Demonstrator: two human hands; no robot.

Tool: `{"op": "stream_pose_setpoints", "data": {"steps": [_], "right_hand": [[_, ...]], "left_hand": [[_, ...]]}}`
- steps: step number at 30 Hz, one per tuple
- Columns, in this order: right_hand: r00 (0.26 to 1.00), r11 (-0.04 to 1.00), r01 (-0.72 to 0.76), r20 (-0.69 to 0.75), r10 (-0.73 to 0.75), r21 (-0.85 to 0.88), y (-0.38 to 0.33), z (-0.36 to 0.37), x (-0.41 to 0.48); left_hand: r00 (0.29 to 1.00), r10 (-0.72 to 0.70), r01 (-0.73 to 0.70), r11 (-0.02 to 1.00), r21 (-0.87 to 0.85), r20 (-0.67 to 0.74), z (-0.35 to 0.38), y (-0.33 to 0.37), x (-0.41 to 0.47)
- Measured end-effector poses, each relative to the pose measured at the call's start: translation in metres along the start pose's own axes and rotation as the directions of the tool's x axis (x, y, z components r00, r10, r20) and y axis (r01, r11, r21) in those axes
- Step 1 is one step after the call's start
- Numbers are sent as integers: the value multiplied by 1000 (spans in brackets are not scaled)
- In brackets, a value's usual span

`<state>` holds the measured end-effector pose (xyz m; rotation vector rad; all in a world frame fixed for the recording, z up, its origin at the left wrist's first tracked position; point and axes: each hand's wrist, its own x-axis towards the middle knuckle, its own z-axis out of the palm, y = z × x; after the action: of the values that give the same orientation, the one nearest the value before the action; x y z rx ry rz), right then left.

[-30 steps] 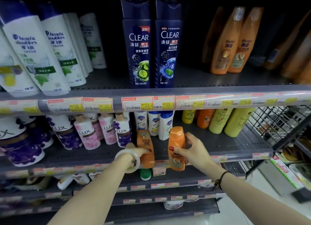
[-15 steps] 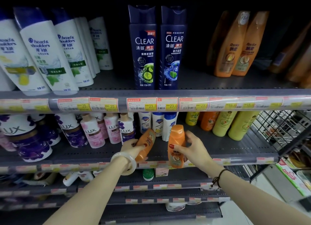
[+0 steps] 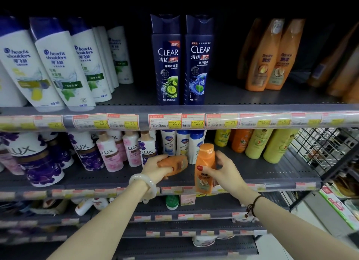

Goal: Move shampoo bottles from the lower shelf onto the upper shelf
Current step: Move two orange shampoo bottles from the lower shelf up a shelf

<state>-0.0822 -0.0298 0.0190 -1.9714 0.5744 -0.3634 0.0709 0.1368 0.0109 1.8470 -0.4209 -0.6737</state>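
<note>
Both hands are at the lower shelf (image 3: 262,172), each clamped on an orange shampoo bottle. The left hand (image 3: 155,169) wraps its fingers round the left orange bottle (image 3: 180,162), which is tipped over almost flat, its cap end hidden in the palm and its base pointing right, just above the shelf board in front of the white Safeguard bottles (image 3: 175,143). The right hand (image 3: 225,172) holds the right orange bottle (image 3: 206,156) upright, thumb across the front label and fingers behind it; its base hangs over the front edge of the lower shelf, level with the price strip. The two bottles are close together but apart. A pale bangle (image 3: 143,184) sits on the left wrist, a dark cord (image 3: 252,204) on the right. On the upper shelf (image 3: 136,96) stand white Head & Shoulders bottles (image 3: 58,65) at the left, two dark blue Clear bottles (image 3: 168,61) in the middle, and matching orange Rejoice bottles (image 3: 272,57) at the right. Lux bottles (image 3: 108,152) fill the left of the lower shelf, yellow bottles (image 3: 258,143) the right.
</note>
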Motion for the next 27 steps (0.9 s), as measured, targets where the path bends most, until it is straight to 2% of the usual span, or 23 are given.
{"op": "stream_pose_setpoints", "data": {"steps": [3,8,13,17,27], "right_hand": [[1000,996,4,-4,-3,89,0,-2,1],[1000,993,19,7,-19,117,1,-5,8],[1000,993,2,5,-3,116,11,-14,16],[1000,990,-5,26,1,139,16,-20,20],[997,997,-44,66,39,67,25,-36,23]], "left_hand": [[983,170,-162,982,102,-76,1,16,0],[972,230,-225,970,88,-45,16,32,5],[970,244,-245,968,58,18,28,37,11],[980,193,-195,980,43,57,42,31,14],[971,164,-208,938,276,174,55,34,19]]}}
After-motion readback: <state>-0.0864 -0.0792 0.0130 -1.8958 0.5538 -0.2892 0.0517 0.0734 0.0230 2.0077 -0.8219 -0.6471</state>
